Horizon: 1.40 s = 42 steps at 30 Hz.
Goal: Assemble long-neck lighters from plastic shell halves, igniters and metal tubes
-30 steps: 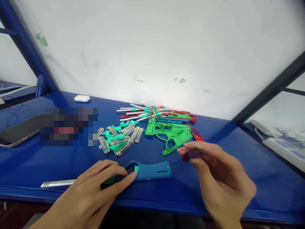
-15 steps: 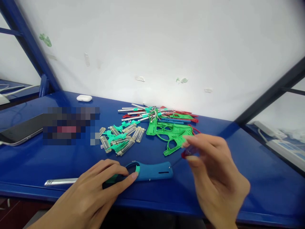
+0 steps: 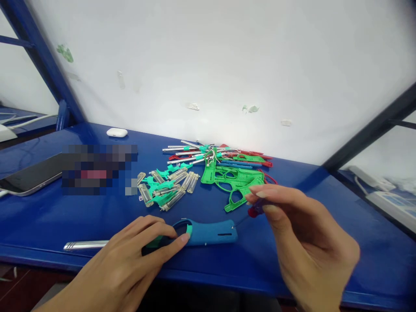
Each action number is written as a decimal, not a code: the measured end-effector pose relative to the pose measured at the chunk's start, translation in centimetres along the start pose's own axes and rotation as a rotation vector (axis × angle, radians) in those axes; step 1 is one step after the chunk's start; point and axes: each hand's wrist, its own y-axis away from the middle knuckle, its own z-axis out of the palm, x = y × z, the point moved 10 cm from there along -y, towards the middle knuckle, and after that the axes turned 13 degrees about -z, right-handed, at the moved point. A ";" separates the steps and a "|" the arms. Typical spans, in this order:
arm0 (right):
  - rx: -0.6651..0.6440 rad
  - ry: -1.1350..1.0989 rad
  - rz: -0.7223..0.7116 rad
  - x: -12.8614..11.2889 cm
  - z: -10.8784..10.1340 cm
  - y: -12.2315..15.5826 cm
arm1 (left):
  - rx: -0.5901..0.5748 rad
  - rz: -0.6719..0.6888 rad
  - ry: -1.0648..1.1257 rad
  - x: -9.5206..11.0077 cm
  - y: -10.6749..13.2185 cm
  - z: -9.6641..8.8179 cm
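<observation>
At the near side of the blue table [image 3: 195, 265], a blue lighter [image 3: 212, 234] is being held flat by the left hand [image 3: 128, 249], whose fingers are being kept bent over the trigger loop and the teal trigger [image 3: 189, 229]. The metal tube [image 3: 86, 245] of the lighter is being left exposed to the left of that hand. On the right, a screwdriver [image 3: 255, 210] with a red and purple handle is being pinched between the thumb and fingertips of the right hand [image 3: 313, 236]; its thin shaft is being pointed left at the far right corner of the lighter's handle, though whether the tip is being seated in a screw cannot be told.

Farther off, clear tanks [image 3: 173, 200] are being mixed with teal pieces [image 3: 164, 186] in a loose pile. To their right, green casing halves [image 3: 242, 177] are being overlapped, partly hidden by the right hand. A phone [image 3: 34, 175] is lying at the left. Farthest, metal tubes with wires [image 3: 180, 149] are being heaped against red casing parts [image 3: 266, 164], and a white case [image 3: 117, 132] is resting far left, near the wall [image 3: 211, 52].
</observation>
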 end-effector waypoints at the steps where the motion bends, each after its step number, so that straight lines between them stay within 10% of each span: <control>1: 0.017 -0.004 -0.021 -0.2 -0.1 -0.1 | -0.004 0.001 0.002 0.0 0.0 0.0; 32: 0.019 -0.106 0.082 0.7 -0.2 0.1 | -0.009 -0.004 0.001 -0.2 0.3 0.2; 42: 0.042 0.234 -0.005 -0.2 -1.5 0.0 | 0.005 0.005 0.005 0.0 0.2 0.1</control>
